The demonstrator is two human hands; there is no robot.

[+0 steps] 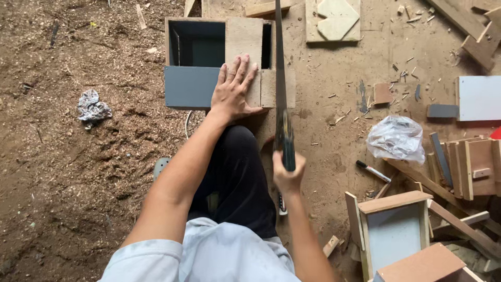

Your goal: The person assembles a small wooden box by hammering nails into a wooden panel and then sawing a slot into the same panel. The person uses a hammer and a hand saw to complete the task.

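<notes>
My left hand (234,89) lies flat, fingers spread, on a plywood board (245,49) laid across an open grey box (195,57). My right hand (287,175) grips the dark handle of a hand saw (280,68). Its long blade runs straight away from me, along the right edge of the board beside my left hand. My knee in dark trousers (240,172) is bent just under the box.
Sawdust covers the ground at left, with a crumpled rag (93,108). At right lie a clear plastic bag (396,138), a marker pen (373,171), a small open wooden box (391,230), stacked wood offcuts (464,162) and a white panel (479,97).
</notes>
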